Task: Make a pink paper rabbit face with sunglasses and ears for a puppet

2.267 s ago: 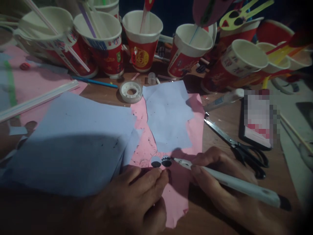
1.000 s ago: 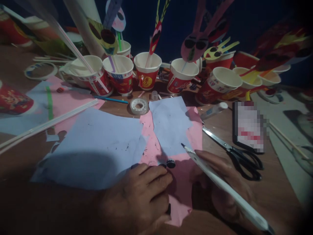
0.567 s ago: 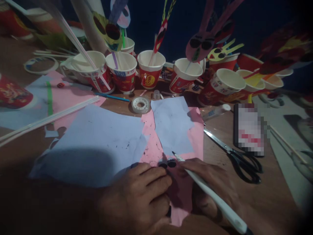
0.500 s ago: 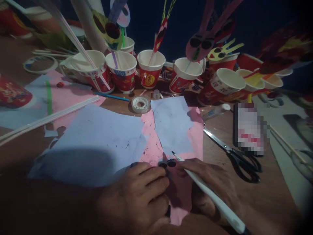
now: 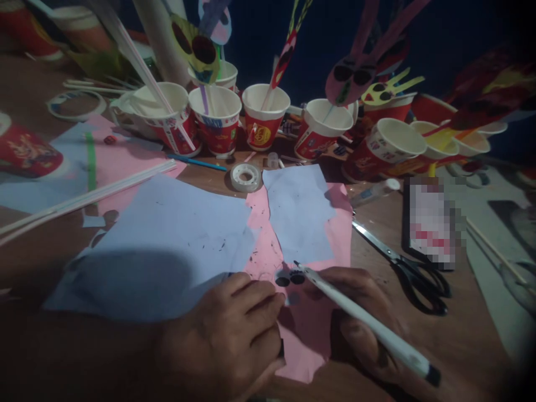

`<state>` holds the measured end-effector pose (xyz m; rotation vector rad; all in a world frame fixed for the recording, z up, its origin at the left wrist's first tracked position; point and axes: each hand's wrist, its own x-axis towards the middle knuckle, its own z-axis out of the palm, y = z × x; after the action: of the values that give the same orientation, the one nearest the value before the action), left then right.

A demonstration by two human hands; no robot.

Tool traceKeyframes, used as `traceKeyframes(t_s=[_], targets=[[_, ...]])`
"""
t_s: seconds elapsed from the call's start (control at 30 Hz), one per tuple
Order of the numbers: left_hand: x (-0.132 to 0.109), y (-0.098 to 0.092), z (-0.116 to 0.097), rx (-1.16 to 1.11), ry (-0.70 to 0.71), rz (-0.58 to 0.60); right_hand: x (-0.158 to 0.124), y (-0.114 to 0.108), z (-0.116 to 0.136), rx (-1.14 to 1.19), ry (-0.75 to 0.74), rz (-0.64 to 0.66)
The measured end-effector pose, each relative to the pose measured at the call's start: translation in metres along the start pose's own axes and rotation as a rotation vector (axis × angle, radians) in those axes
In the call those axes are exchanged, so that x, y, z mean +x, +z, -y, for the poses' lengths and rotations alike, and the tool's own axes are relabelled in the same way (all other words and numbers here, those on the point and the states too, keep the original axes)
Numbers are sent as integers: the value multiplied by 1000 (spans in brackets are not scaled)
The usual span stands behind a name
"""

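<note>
My right hand (image 5: 368, 307) is closed round a white marker (image 5: 368, 321), its dark tip pointing away from me and to the left. Just below the tip lies a small pale-blue paper cutout (image 5: 290, 287) with two black ovals, on the pink paper (image 5: 307, 340). Beside it, my left hand (image 5: 234, 329) rests with its fingers curled and closed. A small black object (image 5: 282, 349) pokes out by those fingers; the rest of it is hidden. Blue paper sheets (image 5: 299, 215) lie beyond and to the left, dotted with dark scraps.
Black-handled scissors (image 5: 419, 279) and a phone (image 5: 431, 223) are on the right. A tape roll (image 5: 245, 177) stands ahead, behind it a row of red-and-white paper cups (image 5: 266, 125) with paper faces on sticks. Long white straws (image 5: 96, 195) lie at the left.
My left hand has shifted slightly left, showing more of the cutout with the black ovals. The marker has shifted slightly in my right hand, and its black rear end shows more.
</note>
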<state>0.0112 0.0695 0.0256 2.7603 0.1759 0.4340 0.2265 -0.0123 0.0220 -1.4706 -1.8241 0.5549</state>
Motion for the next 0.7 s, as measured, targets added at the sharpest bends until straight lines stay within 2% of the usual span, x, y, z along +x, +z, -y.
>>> traceKeyframes(t_s=[0.13,0.17,0.3,0.43,0.57,0.7], targets=[[-2,1,0,-13,-19,0,-1,0,8,226,277,-69],[-2,1,-1,-17,-28,-9,-2,-1,9,286,285,-119],[-3,2,-2,-17,-40,-36,-4,-1,10,321,404,-97],[-2,3,-2,12,-37,-19,0,3,16,176,368,-40],[-1,3,-1,30,-27,23,3,11,19,51,312,-124],[-2,4,-1,54,-51,-11,-1,15,15,-8,267,-87]])
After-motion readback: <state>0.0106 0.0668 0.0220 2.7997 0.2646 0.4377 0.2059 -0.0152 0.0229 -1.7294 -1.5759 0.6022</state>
